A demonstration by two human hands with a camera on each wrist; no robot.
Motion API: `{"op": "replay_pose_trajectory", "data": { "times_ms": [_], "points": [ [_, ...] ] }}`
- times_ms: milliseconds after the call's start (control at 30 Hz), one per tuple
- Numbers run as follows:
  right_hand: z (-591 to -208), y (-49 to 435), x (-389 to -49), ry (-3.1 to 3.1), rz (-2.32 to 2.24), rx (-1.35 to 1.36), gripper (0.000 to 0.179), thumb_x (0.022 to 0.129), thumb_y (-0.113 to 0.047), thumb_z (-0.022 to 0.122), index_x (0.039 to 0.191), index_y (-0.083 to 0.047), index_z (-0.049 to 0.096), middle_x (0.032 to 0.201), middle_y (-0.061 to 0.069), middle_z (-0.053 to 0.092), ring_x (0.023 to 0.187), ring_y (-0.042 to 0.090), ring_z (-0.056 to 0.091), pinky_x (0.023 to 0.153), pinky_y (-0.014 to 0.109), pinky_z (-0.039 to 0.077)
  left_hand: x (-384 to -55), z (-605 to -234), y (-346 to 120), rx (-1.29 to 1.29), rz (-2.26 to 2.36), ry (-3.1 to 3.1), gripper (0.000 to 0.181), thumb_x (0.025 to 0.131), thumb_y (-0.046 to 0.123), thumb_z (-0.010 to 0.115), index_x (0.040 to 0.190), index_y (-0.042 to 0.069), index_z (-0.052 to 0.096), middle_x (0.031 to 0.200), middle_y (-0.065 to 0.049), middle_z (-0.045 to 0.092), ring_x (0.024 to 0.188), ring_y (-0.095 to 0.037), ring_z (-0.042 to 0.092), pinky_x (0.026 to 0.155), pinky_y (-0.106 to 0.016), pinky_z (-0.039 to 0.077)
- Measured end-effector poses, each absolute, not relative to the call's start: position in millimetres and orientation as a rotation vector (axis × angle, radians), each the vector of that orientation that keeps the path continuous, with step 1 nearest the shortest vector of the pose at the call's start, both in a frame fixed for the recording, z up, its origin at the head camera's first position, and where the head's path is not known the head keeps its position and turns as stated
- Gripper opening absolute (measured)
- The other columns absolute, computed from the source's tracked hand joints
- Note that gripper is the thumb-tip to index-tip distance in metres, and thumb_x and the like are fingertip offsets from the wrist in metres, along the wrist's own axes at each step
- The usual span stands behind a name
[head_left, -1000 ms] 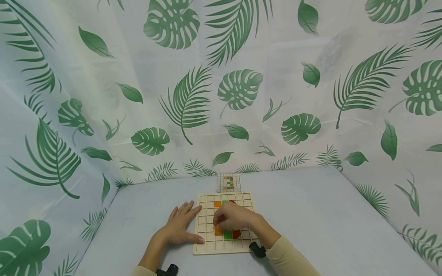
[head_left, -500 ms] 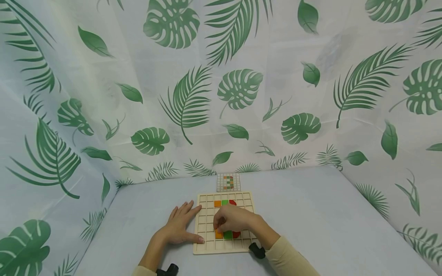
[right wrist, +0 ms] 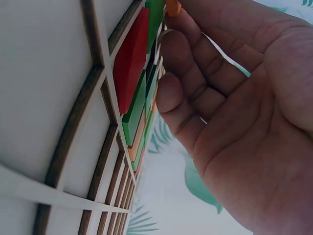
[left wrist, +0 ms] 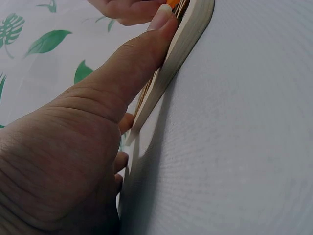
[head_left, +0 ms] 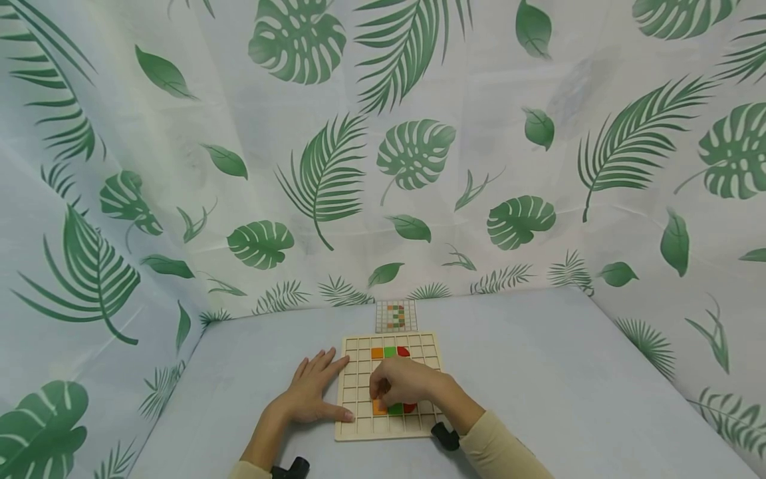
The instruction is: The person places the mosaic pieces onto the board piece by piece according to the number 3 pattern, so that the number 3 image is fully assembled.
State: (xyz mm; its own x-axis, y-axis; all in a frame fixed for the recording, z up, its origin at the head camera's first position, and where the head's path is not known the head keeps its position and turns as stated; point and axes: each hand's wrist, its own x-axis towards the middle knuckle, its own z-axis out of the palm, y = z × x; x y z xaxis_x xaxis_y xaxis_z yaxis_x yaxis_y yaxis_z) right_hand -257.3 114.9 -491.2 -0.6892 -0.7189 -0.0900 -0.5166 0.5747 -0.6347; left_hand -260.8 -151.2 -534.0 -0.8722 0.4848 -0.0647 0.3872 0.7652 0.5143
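A pale wooden grid board (head_left: 355, 429) lies on the table. My left hand (head_left: 308, 397) is spread at its left side, with the thumb (left wrist: 146, 46) resting on the board's edge. Over the board's middle, my right hand (head_left: 408, 380) pinches an orange tile (right wrist: 172, 7) between thumb and fingertip, at the left end of the lower tile row. Beside that tile sit a green tile (head_left: 395, 410) and a red rounded tile (right wrist: 131, 63). The upper row shows an orange square (head_left: 377, 353), a green square (head_left: 390, 351) and a red rounded piece (head_left: 403, 351). My right hand hides the tiles between the rows.
Behind the board lies a small card (head_left: 380, 318) printed with a grid and coloured squares. The white table (head_left: 520, 372) extends to both sides. A leaf-patterned curtain (head_left: 371, 266) stands along its back and sides.
The right fingertips have shifted very slightly right and downward at the lower orange tile. The left hand and the board stay where they were.
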Motion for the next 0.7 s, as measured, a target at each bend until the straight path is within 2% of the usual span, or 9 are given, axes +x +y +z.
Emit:
{"op": "replay_pose_trajectory", "data": {
  "times_ms": [433,567,700],
  "points": [
    [-489.6,112.6,-254.8,2.549,-0.718,-1.039,0.014,0.080,-0.015,0.091,0.081,-0.018,0.078,0.076,-0.016,0.068,0.067,-0.004,0.058,0.064,0.015,0.052,-261.2,-534.4,-152.5,0.702,0.754,2.765,0.114,0.070,0.072,0.084,0.163,0.023,0.037,0.174,-0.017,0.018,0.161,-0.044,0.009,0.127,-0.070,0.000],
    [-489.2,112.6,-254.5,2.557,-0.705,-1.038,0.011,0.081,-0.016,0.090,0.081,-0.019,0.079,0.075,-0.017,0.067,0.067,-0.004,0.058,0.063,0.015,0.052,-261.1,-534.8,-152.9,0.701,0.752,2.765,0.115,0.070,0.073,0.084,0.163,0.024,0.037,0.174,-0.017,0.018,0.161,-0.044,0.009,0.127,-0.069,0.000],
    [-488.5,113.3,-254.1,2.566,-0.713,-1.032,0.007,0.087,-0.022,0.086,0.083,-0.021,0.080,0.076,-0.020,0.068,0.067,-0.004,0.059,0.064,0.015,0.053,-261.6,-535.9,-153.7,0.691,0.740,2.767,0.115,0.069,0.074,0.083,0.163,0.026,0.037,0.174,-0.016,0.018,0.162,-0.042,0.009,0.128,-0.069,0.000]
  ]
}}
